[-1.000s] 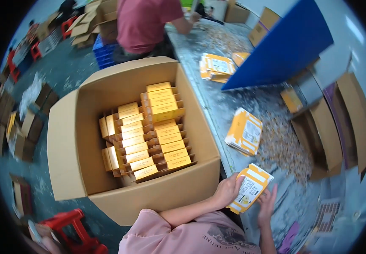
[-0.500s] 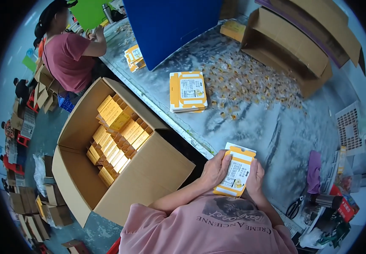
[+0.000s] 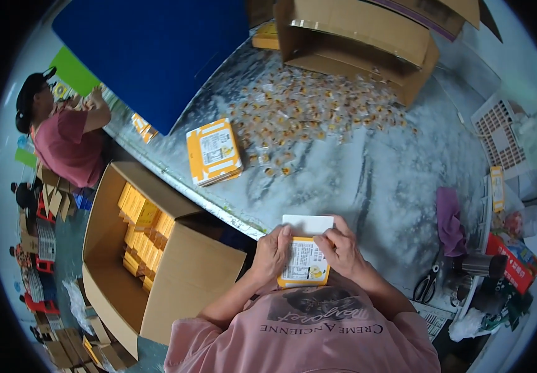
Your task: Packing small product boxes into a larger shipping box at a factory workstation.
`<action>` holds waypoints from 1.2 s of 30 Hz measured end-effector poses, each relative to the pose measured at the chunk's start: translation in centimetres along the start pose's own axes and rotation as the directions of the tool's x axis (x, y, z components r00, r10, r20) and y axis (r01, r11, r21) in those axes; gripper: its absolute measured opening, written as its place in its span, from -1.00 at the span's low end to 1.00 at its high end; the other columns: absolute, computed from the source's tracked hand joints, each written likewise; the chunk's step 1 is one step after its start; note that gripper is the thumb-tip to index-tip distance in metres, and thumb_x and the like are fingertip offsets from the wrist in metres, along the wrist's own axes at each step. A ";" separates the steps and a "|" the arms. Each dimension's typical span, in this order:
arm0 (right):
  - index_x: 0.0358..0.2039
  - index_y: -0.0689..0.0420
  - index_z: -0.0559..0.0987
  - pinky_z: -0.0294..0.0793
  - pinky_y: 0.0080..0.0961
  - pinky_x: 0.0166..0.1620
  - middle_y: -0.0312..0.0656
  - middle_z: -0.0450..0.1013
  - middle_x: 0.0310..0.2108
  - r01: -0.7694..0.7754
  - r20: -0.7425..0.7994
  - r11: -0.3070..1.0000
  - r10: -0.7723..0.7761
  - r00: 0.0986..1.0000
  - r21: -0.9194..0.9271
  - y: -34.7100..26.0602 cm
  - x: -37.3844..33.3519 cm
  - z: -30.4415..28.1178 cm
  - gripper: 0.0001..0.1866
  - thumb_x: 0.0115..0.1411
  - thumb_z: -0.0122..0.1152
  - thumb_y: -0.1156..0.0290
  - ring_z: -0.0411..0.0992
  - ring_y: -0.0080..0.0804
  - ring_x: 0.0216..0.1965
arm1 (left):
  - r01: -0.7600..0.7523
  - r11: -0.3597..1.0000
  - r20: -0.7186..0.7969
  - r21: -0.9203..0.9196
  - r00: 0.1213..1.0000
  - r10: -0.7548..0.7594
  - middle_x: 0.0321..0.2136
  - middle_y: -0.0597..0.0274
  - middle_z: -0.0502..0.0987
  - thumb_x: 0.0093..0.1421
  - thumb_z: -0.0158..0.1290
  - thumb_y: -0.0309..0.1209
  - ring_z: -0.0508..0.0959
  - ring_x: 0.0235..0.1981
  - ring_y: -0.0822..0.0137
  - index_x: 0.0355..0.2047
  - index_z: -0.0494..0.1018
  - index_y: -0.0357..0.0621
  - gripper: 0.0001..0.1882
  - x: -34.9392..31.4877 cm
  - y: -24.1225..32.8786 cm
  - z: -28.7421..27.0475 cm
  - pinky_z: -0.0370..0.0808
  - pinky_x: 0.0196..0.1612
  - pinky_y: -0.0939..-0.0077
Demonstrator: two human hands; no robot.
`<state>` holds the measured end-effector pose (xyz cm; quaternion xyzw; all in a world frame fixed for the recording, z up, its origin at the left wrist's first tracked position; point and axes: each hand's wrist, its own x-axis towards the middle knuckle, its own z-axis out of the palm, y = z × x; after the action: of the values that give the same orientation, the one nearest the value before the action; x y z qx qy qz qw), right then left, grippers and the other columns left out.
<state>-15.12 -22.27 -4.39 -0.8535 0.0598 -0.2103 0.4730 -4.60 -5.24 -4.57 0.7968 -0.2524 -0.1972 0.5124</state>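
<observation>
A small orange-and-white carton [image 3: 306,262] with print and a yellow picture rests against my body. A blank white flap [image 3: 308,224] stands out from its far end. My left hand [image 3: 271,255] grips the left edge, thumb toward the top corner. My right hand [image 3: 343,250] holds the right side, fingers bent at the upper corner by the flap. Farther off on the table, a stack of flat orange-and-white cartons [image 3: 214,153] lies beside a spread of small clear-wrapped pieces [image 3: 309,112].
Left of me, a big open cardboard box [image 3: 200,286] contains rows of filled-out orange cartons [image 3: 144,248]. A blue board [image 3: 150,56] stands on the table [image 3: 393,168]; another cardboard box [image 3: 355,43] lies tipped behind the pieces. Scissors [image 3: 427,284] lie at right. A co-worker [image 3: 69,143] stands far left.
My view has turned, shifting the table things leftward. The carton's orange tabs at the far end have given way to a plain white flap, and my right fingers have curled over its corner.
</observation>
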 end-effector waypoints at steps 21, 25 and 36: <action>0.29 -0.08 0.32 0.03 0.03 0.31 0.03 0.02 0.36 -0.185 -0.127 0.578 0.141 0.982 -0.795 22.7 20.6 -10.8 -0.26 0.19 0.09 -0.19 -0.03 0.16 0.34 | 0.276 0.813 -0.285 -0.513 0.839 -0.464 -0.28 0.34 0.44 0.44 -0.18 -0.08 0.39 -0.36 0.55 0.03 0.33 -0.16 -0.59 1.5 -6.7 -1.6 0.41 -0.30 0.64; 0.22 -0.01 0.40 0.11 -0.05 0.28 0.07 0.04 0.34 -0.012 0.071 0.699 0.089 0.994 -0.715 17.9 12.8 -8.4 -0.38 0.21 0.18 -0.01 0.03 0.13 0.31 | 0.234 0.716 -0.259 -0.658 0.823 -0.506 -0.04 0.17 0.40 0.44 -0.17 -0.15 0.52 -0.21 0.39 0.22 0.12 -0.15 -0.52 1.4 -6.9 -1.3 0.55 -0.15 0.46; 0.05 0.24 0.51 0.42 -0.59 0.01 -0.19 0.50 -0.01 -0.371 -0.570 0.911 0.404 0.715 0.181 15.8 -4.9 -13.7 -0.71 0.37 0.03 0.43 0.44 -0.55 -0.06 | -0.201 0.736 0.117 0.647 0.979 0.164 -0.45 0.05 0.44 0.13 0.24 -0.33 0.48 -0.40 0.12 0.09 0.33 -0.36 -0.42 1.6 -1.2 -5.2 0.44 -0.37 0.25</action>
<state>-23.73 -40.11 -12.62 -0.6990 0.3769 -0.3651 0.4858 -0.06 -2.03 -3.70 0.8915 -0.3954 -0.0658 0.2110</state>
